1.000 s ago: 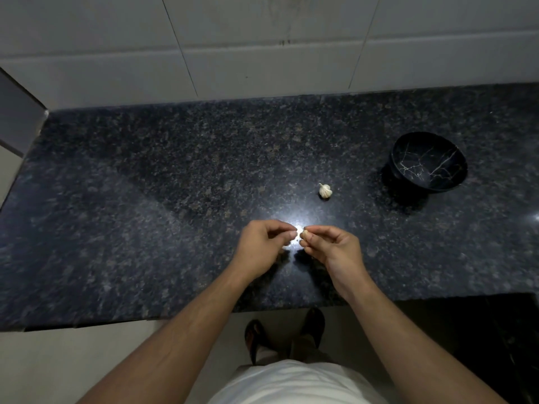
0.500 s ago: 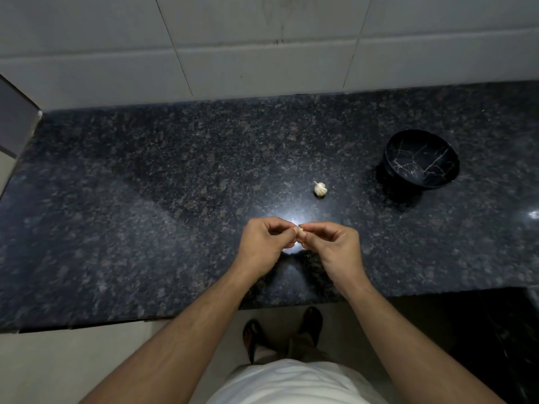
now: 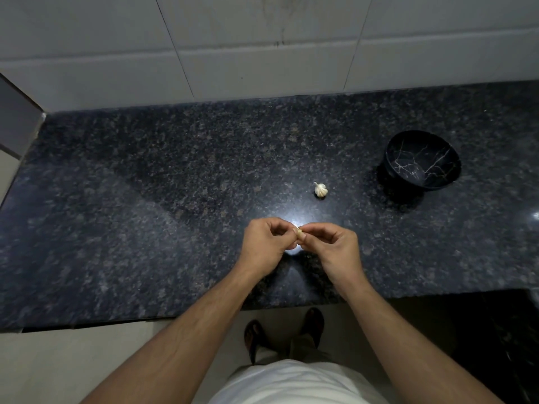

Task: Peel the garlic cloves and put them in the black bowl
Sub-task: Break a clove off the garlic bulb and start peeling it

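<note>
Over the near middle of the dark granite counter (image 3: 145, 228), my left hand (image 3: 264, 247) and my right hand (image 3: 335, 252) meet fingertip to fingertip. Both pinch one small pale garlic clove (image 3: 299, 231), which is mostly hidden by the fingers. A small white garlic head (image 3: 320, 190) lies on the counter just beyond the hands. The black bowl (image 3: 423, 161) with thin white veins stands at the right, apart from both hands, and looks empty.
A white tiled wall (image 3: 262, 53) closes the back of the counter. The counter's front edge runs just below my wrists, with floor and my sandalled feet (image 3: 285, 333) beneath. A bright light glare lies on the stone under the hands.
The hands stay together on the clove with small finger shifts; less of the white clove shows between the fingertips now. The garlic head and bowl have not moved on the counter.
</note>
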